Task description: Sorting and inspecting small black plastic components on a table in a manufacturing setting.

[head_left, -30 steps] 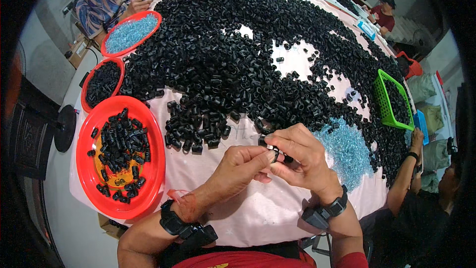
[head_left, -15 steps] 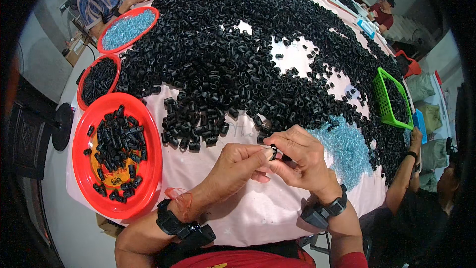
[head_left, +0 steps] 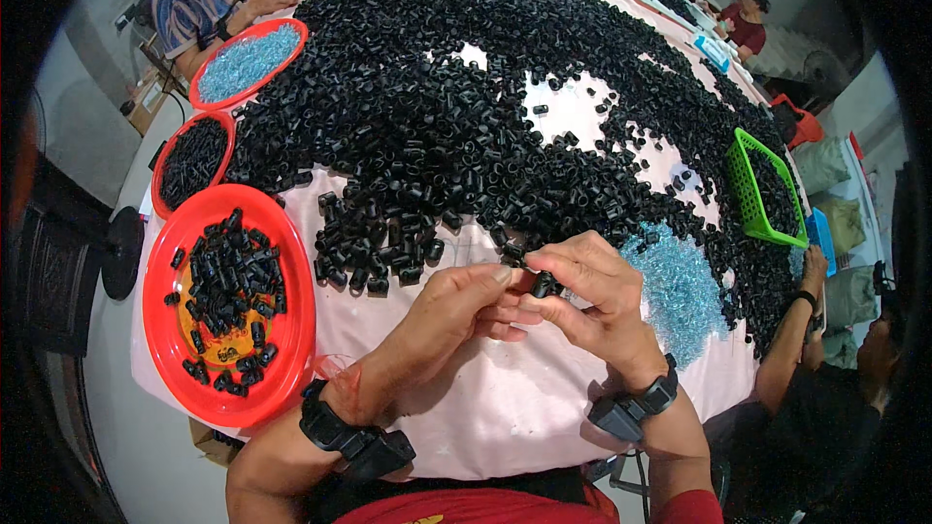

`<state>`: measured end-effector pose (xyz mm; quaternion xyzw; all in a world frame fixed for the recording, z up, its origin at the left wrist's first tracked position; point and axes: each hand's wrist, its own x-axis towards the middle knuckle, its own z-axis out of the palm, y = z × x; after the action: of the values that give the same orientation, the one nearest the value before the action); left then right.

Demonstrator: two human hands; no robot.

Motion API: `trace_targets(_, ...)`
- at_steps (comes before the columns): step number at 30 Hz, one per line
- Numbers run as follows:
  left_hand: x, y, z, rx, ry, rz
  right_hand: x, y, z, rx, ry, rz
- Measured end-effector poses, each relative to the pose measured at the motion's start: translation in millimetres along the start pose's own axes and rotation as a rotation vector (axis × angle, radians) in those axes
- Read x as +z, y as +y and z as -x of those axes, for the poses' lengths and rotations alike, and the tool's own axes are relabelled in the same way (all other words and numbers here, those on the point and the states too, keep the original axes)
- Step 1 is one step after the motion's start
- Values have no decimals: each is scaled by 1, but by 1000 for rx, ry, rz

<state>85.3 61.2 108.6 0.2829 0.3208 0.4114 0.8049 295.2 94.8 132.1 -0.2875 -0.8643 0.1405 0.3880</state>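
Note:
Above the near part of the pink-covered table, my right hand [head_left: 600, 306] pinches a small black plastic cylinder piece [head_left: 545, 284] between thumb and fingers. My left hand [head_left: 454, 309] is close beside it, thumb pressed to the forefinger; whatever may be between them is too small to make out. Just beyond both hands spreads a big heap of similar black pieces [head_left: 417, 136]. Right of my right hand lies a pile of small clear-blue pieces [head_left: 677, 296]. At my left, a large red tray [head_left: 303, 330] holds black pieces.
A red bowl of black parts [head_left: 232, 136] and a red tray of clear-blue pieces [head_left: 299, 44] stand at the left edge. A green basket [head_left: 752, 204] is at the right. A person's arm [head_left: 791, 330] reaches in at the right; other people sit around the table.
My hands have drawn slightly apart. The black piece has shifted a little to the right and now sits in my right hand's fingers, clear of the left thumb.

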Motion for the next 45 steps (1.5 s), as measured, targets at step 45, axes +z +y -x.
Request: trace_targets(45, -36, 37, 100, 519, 520, 17, -28, 3, -2, 323, -230, 106)
